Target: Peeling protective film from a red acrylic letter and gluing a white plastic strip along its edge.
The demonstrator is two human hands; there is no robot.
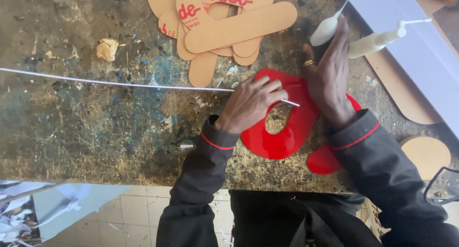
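A glossy red cut-out shape (282, 137) lies flat on the stained workbench (95, 127), near its front edge. My left hand (251, 103) pinches a long thin white strip (119, 83) against the shape's upper edge; the strip runs off to the left across the bench. My right hand (330, 75), with a gold ring, lies flat with fingers together on the red shape's right part, pressing down. Its fingertips reach up beside a small white squeeze bottle (326, 29).
A pile of tan cardboard-coloured cut-outs (229, 27) with red lettering lies at the top centre. A second white bottle with a nozzle (377, 40) rests on a white sheet (420, 41) at right. A crumpled paper scrap (107, 49) sits left; a tan disc (426, 153) right.
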